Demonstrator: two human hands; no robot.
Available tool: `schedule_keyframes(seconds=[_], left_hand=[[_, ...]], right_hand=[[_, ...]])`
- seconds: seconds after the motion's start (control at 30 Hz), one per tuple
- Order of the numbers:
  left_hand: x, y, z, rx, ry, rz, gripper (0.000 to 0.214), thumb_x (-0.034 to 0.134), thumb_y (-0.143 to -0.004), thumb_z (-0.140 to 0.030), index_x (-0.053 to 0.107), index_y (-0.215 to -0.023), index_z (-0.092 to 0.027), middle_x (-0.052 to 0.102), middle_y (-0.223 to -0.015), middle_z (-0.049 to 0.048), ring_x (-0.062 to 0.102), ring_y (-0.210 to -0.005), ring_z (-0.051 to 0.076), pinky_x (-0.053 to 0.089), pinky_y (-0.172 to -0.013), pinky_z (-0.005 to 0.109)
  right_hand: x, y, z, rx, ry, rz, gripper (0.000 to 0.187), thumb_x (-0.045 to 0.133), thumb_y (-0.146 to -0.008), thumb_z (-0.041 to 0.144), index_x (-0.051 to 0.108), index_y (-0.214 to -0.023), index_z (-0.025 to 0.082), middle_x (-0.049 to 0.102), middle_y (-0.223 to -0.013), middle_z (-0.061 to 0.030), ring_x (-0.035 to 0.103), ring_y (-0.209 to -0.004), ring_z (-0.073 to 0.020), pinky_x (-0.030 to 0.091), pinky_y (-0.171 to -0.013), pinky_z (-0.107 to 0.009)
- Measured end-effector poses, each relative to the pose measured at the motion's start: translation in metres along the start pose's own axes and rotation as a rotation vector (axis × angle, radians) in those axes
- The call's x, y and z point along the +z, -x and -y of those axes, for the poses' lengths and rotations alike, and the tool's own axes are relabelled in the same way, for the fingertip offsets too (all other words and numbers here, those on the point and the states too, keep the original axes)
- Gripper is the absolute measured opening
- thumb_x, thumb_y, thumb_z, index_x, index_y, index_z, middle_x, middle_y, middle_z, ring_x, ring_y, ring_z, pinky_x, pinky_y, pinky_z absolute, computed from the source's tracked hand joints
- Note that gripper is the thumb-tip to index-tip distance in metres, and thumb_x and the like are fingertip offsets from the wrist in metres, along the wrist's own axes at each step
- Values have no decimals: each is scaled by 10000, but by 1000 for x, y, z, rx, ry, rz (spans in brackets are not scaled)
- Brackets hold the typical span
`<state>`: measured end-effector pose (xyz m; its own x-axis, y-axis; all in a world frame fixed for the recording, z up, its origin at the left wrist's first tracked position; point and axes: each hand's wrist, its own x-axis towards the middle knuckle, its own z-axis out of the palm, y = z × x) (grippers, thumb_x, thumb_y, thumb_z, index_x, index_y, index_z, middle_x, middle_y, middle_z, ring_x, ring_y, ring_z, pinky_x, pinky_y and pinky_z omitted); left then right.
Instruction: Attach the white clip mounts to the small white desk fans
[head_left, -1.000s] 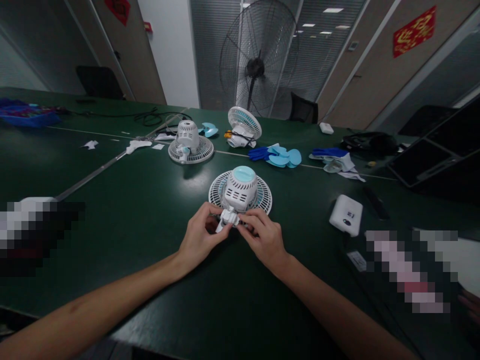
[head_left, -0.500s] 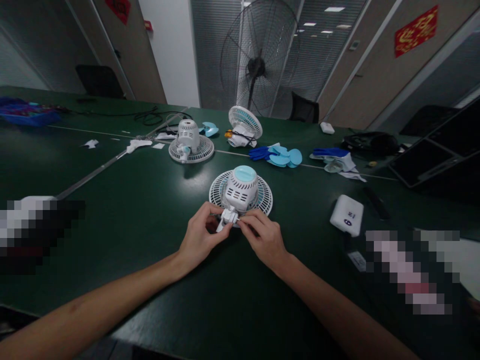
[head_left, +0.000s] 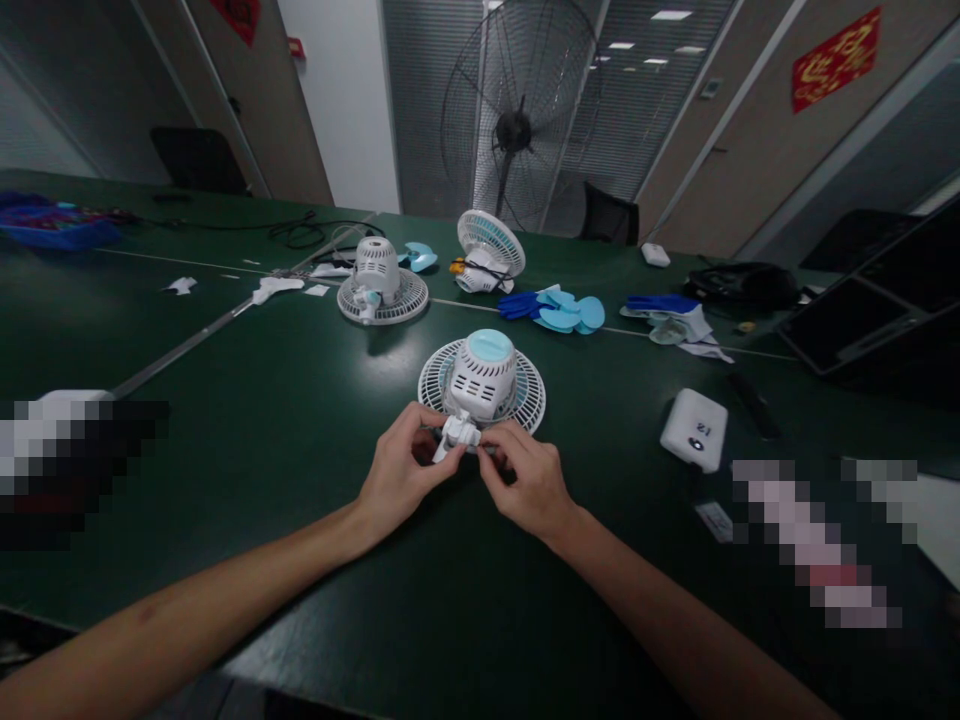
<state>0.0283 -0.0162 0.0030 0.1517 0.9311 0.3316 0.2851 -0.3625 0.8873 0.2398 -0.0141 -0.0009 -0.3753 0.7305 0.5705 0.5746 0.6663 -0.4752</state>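
A face-down fan (head_left: 381, 285), tipped fan (head_left: 486, 255), blue blades (head_left: 570, 313) and white box (head_left: 694, 430) lie on the green table (head_left: 262, 420).

Green table (head_left: 247, 420) under three small fans (head_left: 481, 375), blue blades (head_left: 570, 315)

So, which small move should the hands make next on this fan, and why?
Probably brace the white bracket with the left hand and twist gently with the right hand: both pinch it at the motor housing, and the small fan lies face down.

right hand (head_left: 529, 485) curled tighter, nearer bracket (head_left: 456, 433)
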Motion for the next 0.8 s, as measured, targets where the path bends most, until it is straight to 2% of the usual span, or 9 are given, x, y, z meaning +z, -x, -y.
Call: schedule_keyframes(seconds=[0.17, 0.3, 0.8], left_hand=[[1, 0, 1, 0, 2, -11, 244, 756, -905, -301, 621, -1080, -198, 661, -982, 22, 664, -718, 136, 528, -606, 245], [1, 0, 1, 10, -5, -10, 239, 755, -907, -296, 627, -1084, -200, 656, -999, 25, 656, -721, 133, 517, -602, 240], [0, 1, 1, 13, -11, -14, 224, 747, -911, -290, 626, -1077, -199, 649, -983, 21, 649, -721, 132, 511, -604, 242]], right_hand=[[1, 2, 0, 0, 35, -106, 162, 594, -1000, 196, 628, -1157, 214, 703, -1050, -58, 661, -685, -114, 541, -582, -240], [0, 1, 1, -30, 78, -87, 172, 601, -1020, 203, 661, -1178, 234, 718, -1072, -52, 693, -741, -119, 570, -630, -236], [-2, 0, -2, 2, -5, -88, 128, 630, -1017, 245, 701, -1121, 222, 695, -1043, -60, 698, -776, -138, 601, -648, -264]])
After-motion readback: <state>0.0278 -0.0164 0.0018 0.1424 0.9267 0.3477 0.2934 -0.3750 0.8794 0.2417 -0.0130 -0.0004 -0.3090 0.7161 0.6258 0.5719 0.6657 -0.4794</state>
